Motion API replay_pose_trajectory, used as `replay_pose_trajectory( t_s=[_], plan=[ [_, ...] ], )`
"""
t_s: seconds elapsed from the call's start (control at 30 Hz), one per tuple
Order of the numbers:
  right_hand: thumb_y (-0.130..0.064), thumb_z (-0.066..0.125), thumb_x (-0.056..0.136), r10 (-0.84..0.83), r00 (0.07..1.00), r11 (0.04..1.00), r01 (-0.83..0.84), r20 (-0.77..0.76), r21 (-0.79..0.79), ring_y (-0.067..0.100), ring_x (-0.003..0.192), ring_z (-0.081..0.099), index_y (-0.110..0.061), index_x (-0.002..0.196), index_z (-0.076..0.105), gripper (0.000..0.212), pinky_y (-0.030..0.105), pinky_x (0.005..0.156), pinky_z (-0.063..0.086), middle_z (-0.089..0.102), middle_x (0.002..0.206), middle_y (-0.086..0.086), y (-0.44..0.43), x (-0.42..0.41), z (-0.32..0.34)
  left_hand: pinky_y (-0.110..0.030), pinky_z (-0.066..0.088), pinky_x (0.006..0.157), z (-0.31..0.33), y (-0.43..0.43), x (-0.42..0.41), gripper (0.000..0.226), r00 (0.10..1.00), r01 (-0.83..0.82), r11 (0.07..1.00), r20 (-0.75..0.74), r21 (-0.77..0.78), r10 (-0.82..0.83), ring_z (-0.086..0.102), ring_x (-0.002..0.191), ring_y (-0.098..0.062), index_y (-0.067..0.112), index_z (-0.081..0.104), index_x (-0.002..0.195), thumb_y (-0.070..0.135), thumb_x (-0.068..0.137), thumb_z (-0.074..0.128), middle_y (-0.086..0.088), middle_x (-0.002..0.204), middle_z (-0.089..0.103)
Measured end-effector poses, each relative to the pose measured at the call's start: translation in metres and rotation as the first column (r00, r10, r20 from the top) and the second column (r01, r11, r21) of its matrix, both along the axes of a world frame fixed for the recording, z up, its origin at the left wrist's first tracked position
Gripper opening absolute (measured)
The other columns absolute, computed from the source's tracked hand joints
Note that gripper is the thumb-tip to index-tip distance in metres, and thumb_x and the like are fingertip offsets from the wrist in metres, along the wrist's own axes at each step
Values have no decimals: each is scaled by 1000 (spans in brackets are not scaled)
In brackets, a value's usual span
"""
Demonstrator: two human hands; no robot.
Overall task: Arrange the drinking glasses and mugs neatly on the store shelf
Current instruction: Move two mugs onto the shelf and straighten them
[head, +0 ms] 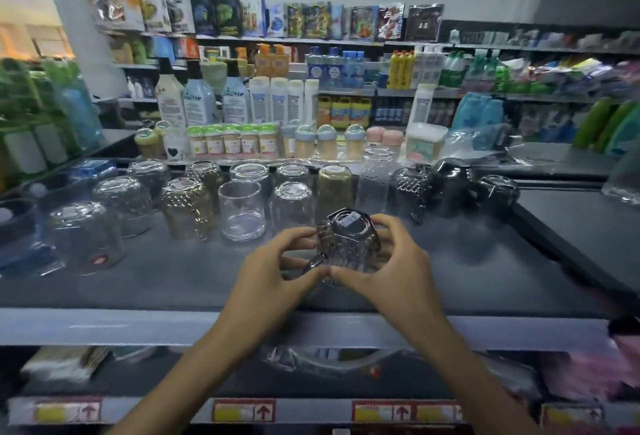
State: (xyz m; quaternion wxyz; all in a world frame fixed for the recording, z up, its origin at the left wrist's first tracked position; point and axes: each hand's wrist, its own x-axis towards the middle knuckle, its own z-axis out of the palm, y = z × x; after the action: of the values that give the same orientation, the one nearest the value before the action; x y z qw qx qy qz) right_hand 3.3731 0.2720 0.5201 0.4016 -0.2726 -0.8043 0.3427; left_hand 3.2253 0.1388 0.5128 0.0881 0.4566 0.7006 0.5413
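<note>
A dark grey shelf (156, 278) runs across the view, with a pale front edge. At 9 o'clock a clear glass (85, 237) stands mouth down. Toward 10 o'clock an amber textured glass (185, 207) is also upside down, and just beside it an upright clear glass (242, 209) stands open end up.

Slightly below centre, the left hand (277, 261) and right hand (394, 261) both curl their fingers round a smoky patterned mug (348, 244). It is held base up near the front of the shelf, with a price sticker on its base and the handle toward the left thumb. I cannot tell whether it touches the shelf.

Toward 2 o'clock, dark mugs (453, 185) cluster at the row's end. Behind the glassware at 12 o'clock stand green-capped jars (232, 140) and tall bottles (199, 98), with stocked wall shelving (346, 41) beyond. At 6 o'clock, price labels (242, 410) with red arrows line the lower shelf's edge.
</note>
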Motion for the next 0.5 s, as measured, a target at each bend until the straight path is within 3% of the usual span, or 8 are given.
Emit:
replay_pose_trajectory(
  t_s=[0.13,0.23,0.3,0.37,0.43,0.5],
  plan=[
    [-59,94,46,-76,997,997,76,22,13,-2,94,68,-42,118,51,86,31,84,61,67,101,-23,40,31,3,-33,62,83,3,51,30,46,998,56,998,26,-9,-55,75,92,-4,44,64,115,24,79,85,9,112,74],
    [-52,98,50,-121,990,992,118,73,43,-13,88,60,-37,120,51,86,7,76,49,59,94,-29,70,52,7,-41,63,78,4,92,49,44,992,93,995,86,-33,-90,76,84,-11,40,65,114,20,80,84,6,112,75],
    [-44,100,53,-126,987,992,124,96,29,-16,86,56,-32,122,51,85,1,71,44,57,92,-29,90,61,10,-49,63,81,3,115,58,47,990,85,996,115,-40,-80,75,82,-17,35,66,118,27,74,82,6,109,74],
    [-40,100,55,-125,984,992,125,127,10,-9,86,61,-31,121,51,82,6,75,48,62,94,-23,109,65,11,-53,62,84,4,134,65,48,988,68,997,142,-46,-61,75,82,-20,30,67,118,24,74,82,7,105,74],
    [-43,100,55,-123,982,992,125,141,-2,2,92,67,-28,122,53,84,22,84,55,68,102,-14,125,66,10,-53,62,85,5,149,70,50,987,46,998,154,-46,-38,74,82,-20,30,68,118,28,69,82,7,103,74],
    [-45,100,54,-117,983,993,120,143,-8,4,95,67,-25,124,55,86,17,80,53,70,104,-10,137,65,9,-52,61,86,6,160,73,50,988,27,999,154,-46,-19,74,84,-18,28,68,118,26,70,83,7,103,74]
  ],
)
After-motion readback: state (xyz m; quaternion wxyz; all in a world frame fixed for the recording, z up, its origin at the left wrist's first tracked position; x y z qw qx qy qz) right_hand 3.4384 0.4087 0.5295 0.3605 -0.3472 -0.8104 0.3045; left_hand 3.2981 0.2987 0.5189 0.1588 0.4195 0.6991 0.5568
